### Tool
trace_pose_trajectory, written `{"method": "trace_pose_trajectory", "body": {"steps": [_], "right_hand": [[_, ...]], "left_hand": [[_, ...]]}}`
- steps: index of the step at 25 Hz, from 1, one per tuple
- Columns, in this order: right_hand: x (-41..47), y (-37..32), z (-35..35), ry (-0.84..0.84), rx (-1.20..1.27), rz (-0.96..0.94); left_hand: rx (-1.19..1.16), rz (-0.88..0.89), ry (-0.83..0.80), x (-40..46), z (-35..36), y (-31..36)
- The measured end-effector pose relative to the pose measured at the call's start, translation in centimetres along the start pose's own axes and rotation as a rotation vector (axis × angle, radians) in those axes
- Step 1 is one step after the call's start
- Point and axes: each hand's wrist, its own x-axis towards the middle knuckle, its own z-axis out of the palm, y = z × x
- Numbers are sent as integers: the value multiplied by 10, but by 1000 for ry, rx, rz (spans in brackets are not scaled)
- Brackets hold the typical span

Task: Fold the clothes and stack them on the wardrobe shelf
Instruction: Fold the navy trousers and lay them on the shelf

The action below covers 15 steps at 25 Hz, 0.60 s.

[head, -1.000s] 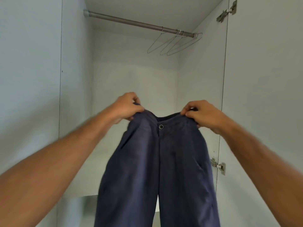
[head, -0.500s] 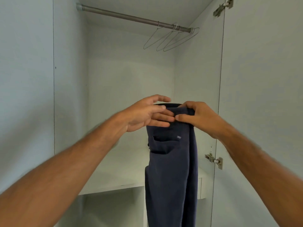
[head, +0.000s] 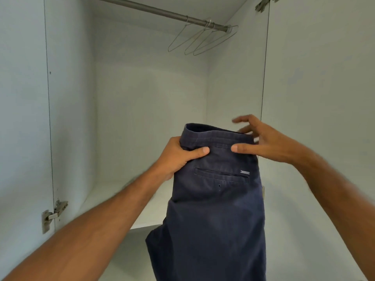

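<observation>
A pair of dark navy cotton trousers (head: 217, 199), folded lengthwise so that one back welt pocket (head: 221, 176) with a small grey label faces the camera, hangs in the air in front of an open pale grey wardrobe, taking up the middle of the view and running down toward 6 o'clock out of the frame. The left hand (head: 178, 157) grips the waistband at its 9 o'clock edge: the thumb lies flat across the front of the cloth and the other fingers are curled behind it, out of sight. The right hand (head: 265, 142) is at the 3 o'clock end of the waistband with its fingers spread and straight; its thumb touches the front of the band, while the remaining fingers reach past the top edge, blurred, so whether they touch the cloth cannot be told. Behind the trousers, from 8 o'clock toward the centre, lies the flat white wardrobe shelf (head: 113, 201). At 12 o'clock a grey metal hanging rail (head: 154, 10) crosses the wardrobe, and three thin wire hangers (head: 200, 40) hang near its 1 o'clock end. A metal door hinge (head: 53, 214) sits on the panel at 8 o'clock.
</observation>
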Motion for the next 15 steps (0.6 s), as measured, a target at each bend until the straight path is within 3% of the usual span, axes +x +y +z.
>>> {"method": "trace_pose_trajectory", "body": {"steps": [3,5,7,9,12,13,15], "right_hand": [[8,-10,0,-84,-239,-8],[13,-11,6,-148,-196,14],[15,-7,9,-103,-123,12],[14,-1,10,-43,-85,-3],[14,1,7,-31,-66,0],[16,-1,8,-35,-59,2],[20,-8,12,-52,-34,-7]], "left_hand": [[33,60,-67,-2,27,3],[104,89,-72,-6,26,10],[187,4,-115,-14,4,7],[335,-257,-165,-38,-32,-17],[453,-823,-256,-98,-74,-76],[366,-939,-283,-116,-79,-94],[63,-1002,-210,-135,-75,-121]]}}
